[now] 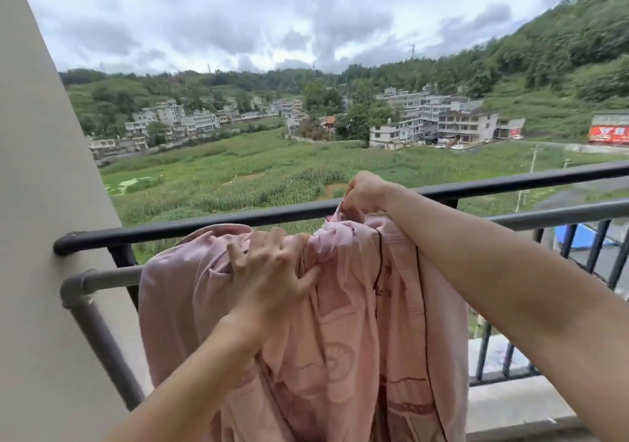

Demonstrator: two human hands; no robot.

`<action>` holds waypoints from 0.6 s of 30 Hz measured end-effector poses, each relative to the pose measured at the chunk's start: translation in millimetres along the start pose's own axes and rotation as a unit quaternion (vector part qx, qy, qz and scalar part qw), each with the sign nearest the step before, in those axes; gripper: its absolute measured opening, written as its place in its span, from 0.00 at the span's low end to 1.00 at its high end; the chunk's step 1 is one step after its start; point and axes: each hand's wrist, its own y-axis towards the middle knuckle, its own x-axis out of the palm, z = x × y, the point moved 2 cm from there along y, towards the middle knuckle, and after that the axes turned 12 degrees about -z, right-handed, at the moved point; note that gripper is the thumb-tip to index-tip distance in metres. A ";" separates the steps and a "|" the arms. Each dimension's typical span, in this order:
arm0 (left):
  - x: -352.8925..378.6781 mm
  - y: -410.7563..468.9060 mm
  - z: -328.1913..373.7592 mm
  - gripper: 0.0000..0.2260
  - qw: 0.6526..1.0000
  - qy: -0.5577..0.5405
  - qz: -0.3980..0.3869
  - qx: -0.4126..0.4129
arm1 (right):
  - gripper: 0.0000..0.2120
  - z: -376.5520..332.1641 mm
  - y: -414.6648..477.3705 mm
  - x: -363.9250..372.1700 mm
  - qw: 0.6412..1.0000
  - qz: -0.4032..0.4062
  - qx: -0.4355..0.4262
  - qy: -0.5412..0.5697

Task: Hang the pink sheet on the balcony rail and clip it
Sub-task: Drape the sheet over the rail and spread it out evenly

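The pink sheet (pixel 340 332) with a darker printed pattern hangs bunched over the grey inner rail (pixel 112 276), draping down toward me. My left hand (pixel 272 271) clutches a fold of the sheet at the top of the rail, fingers spread and dug into the cloth. My right hand (pixel 366 191) reaches further out and pinches a raised edge of the sheet just in front of the black outer rail (pixel 204 225). No clip is visible.
A grey wall (pixel 51 237) closes off the left side, where both rails are anchored. Black vertical bars (pixel 486 349) run under the rails at right above a concrete ledge (pixel 517 404). Beyond lie fields, houses and hills far below.
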 end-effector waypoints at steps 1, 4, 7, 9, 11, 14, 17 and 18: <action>2.0 1.4 -4.2 0.20 0.999 -0.013 0.030 0.020 | 0.08 -3.3 -9.5 -3.6 0.998 0.027 -0.035 0.042; 4.5 1.0 -17.1 0.15 0.987 -0.084 0.101 0.097 | 0.08 -6.9 -63.3 -9.4 0.960 0.195 -0.152 0.133; -0.2 -0.1 -23.3 0.13 0.964 -0.183 0.149 0.122 | 0.09 11.8 -133.0 10.5 0.905 0.347 -0.213 0.126; -3.5 2.3 -28.5 0.09 0.944 -0.269 0.173 0.077 | 0.12 36.7 -174.7 41.9 0.878 0.414 -0.209 0.118; -7.2 3.5 -29.5 0.09 0.939 -0.290 0.178 0.043 | 0.21 69.4 -201.3 81.0 0.863 0.452 -0.170 0.149; -11.2 -5.5 -18.9 0.16 0.962 -0.230 0.115 0.090 | 0.42 115.3 -206.1 144.4 0.900 0.357 -0.004 0.251; -12.1 -9.8 -14.3 0.20 0.975 -0.159 0.079 0.134 | 0.32 121.3 -183.9 176.2 0.916 0.152 0.059 0.365; -13.5 -8.4 -16.5 0.17 0.974 -0.168 0.087 0.127 | 0.19 119.4 -178.3 175.3 0.892 0.130 0.059 0.429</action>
